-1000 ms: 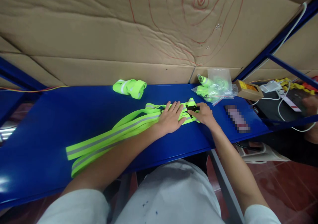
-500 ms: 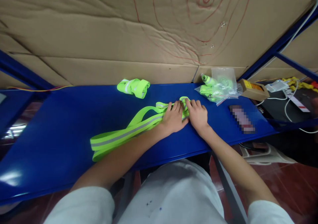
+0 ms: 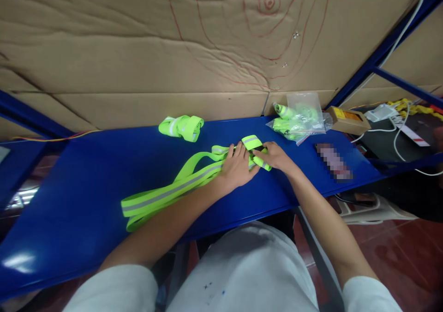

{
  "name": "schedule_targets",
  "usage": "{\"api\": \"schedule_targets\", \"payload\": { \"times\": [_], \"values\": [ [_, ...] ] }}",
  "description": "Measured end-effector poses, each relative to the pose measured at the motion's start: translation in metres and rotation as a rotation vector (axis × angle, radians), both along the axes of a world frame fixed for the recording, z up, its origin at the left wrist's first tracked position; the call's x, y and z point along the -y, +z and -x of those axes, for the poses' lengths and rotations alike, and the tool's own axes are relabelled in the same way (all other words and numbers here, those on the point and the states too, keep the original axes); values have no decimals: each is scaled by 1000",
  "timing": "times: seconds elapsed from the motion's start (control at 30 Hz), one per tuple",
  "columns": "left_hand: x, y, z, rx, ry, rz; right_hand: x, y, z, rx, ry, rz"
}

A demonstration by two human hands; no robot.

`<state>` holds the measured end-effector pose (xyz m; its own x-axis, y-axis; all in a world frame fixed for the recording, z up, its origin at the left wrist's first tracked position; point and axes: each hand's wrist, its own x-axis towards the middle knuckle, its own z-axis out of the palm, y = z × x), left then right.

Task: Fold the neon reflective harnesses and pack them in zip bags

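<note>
A neon yellow-green reflective strap (image 3: pixel 194 177) with a grey stripe lies in long loops across the blue table. My left hand (image 3: pixel 236 168) rests flat on its gathered right part, fingers stretched out. At the strap's right end, my right hand (image 3: pixel 276 157) pinches a folded section, where a dark piece shows between the hands. One short flap of the strap stands up just beyond my fingers. Farther back sits a rolled-up bundle of similar strap (image 3: pixel 182 128). The fingertips of my right hand are partly hidden by the folds.
A clear plastic bag (image 3: pixel 304 118) with more neon straps lies at the back right, beside a small cardboard box (image 3: pixel 348 120). A blurred-out phone-shaped object (image 3: pixel 334 162) is near the right edge of the blue table (image 3: pixel 86 187). Cardboard sheeting (image 3: pixel 121 67) stands behind.
My right hand has shifted from pressing on the strap's end to pinching it. The end is now folded up, showing a wider flap and a dark piece. My left hand stays in place.
</note>
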<state>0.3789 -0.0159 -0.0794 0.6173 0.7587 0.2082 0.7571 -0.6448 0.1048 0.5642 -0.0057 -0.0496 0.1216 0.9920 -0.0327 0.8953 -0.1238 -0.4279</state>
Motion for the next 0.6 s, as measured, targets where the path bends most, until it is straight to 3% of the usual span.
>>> {"api": "schedule_targets", "payload": {
  "times": [0.23,0.33,0.47,0.6],
  "values": [
    [1,4,1,16,108,-18,-1,10,-6,-145,-23,85],
    [1,7,2,12,76,-18,-2,17,-10,-112,-53,61],
    [0,6,1,2,48,-61,3,20,13,185,-71,-171],
    [0,5,1,-19,53,-82,16,12,44,519,157,-310]
  ]
}}
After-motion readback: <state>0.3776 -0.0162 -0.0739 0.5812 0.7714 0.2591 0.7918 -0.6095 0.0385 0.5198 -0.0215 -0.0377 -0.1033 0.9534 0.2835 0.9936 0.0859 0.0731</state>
